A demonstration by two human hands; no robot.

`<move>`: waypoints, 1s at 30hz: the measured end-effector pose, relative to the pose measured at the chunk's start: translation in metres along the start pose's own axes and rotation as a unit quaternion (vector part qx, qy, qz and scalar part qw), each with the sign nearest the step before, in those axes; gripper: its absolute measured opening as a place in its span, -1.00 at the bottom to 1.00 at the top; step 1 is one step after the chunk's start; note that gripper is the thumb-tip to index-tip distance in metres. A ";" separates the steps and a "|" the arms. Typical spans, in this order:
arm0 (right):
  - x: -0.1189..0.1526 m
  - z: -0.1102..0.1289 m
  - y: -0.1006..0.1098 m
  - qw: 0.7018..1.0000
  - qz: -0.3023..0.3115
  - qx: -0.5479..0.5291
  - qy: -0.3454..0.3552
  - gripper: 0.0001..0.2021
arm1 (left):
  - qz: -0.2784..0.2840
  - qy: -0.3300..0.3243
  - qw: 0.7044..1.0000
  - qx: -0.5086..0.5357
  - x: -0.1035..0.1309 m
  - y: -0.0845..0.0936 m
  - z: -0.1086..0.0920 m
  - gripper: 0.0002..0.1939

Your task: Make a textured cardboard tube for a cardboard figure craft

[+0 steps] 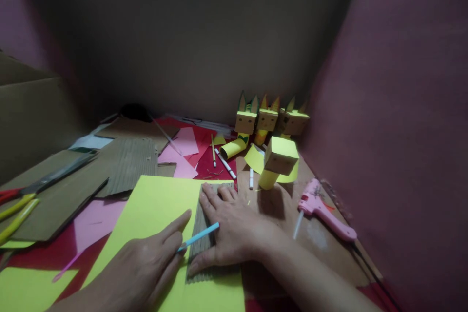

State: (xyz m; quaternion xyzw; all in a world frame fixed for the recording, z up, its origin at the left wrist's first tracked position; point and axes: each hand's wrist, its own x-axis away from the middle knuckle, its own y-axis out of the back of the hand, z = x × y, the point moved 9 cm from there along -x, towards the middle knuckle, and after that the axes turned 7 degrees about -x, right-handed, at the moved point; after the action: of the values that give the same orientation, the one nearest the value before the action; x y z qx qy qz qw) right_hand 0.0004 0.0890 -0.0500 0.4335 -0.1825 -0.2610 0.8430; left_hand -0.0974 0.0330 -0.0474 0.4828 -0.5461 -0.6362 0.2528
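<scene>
A large yellow sheet [146, 214] lies in front of me, with a corrugated cardboard piece [200, 214] on its right part. My right hand [232, 229] presses flat on the cardboard, fingers spread, holding it against the sheet. Just left of it, my left hand [161, 251] rests on the yellow sheet with a light-blue stick [203, 235], perhaps a pen, held between its fingers. The index finger stretches along the cardboard's left side. The stick's free end reaches over the cardboard to my right hand.
Red-handled scissors [47, 180] and cardboard scraps [127, 165] lie left. A box-headed figure [281, 156] stands behind my right hand, with several eared figures [246, 122] farther back. A pink glue gun [325, 212] lies right. A cardboard box [29, 122] stands far left.
</scene>
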 end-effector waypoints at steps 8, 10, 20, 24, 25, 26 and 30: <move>0.001 0.002 0.004 1.000 -0.007 0.012 0.011 0.19 | 0.015 -0.034 0.999 -0.037 0.000 -0.002 -0.006 -0.63; 0.000 0.003 0.006 1.000 -0.017 0.015 0.017 0.18 | 0.021 -0.038 0.998 -0.045 0.000 -0.002 -0.007 -0.63; -0.005 0.000 0.005 0.999 -0.029 0.011 0.030 0.19 | 0.026 -0.023 0.999 -0.037 0.003 -0.005 -0.005 -0.68; -0.005 0.000 0.007 0.998 -0.040 0.011 0.042 0.18 | 0.022 -0.012 1.000 -0.014 0.004 -0.007 -0.002 -0.69; -0.005 0.000 0.008 0.998 -0.041 0.011 0.042 0.18 | 0.020 -0.009 1.000 -0.011 0.004 -0.007 -0.001 -0.70; -0.005 0.000 0.007 0.998 -0.040 0.012 0.042 0.17 | 0.018 -0.008 1.000 -0.008 0.004 -0.007 0.000 -0.70; -0.005 -0.002 0.006 0.999 -0.038 0.010 0.034 0.17 | 0.021 -0.003 1.000 0.003 0.004 -0.007 0.000 -0.71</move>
State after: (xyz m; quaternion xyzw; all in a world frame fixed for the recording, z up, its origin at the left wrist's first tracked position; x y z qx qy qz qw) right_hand -0.0009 0.0960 -0.0466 0.4571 -0.1401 -0.2760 0.8339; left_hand -0.0973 0.0318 -0.0547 0.4702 -0.5585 -0.6305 0.2635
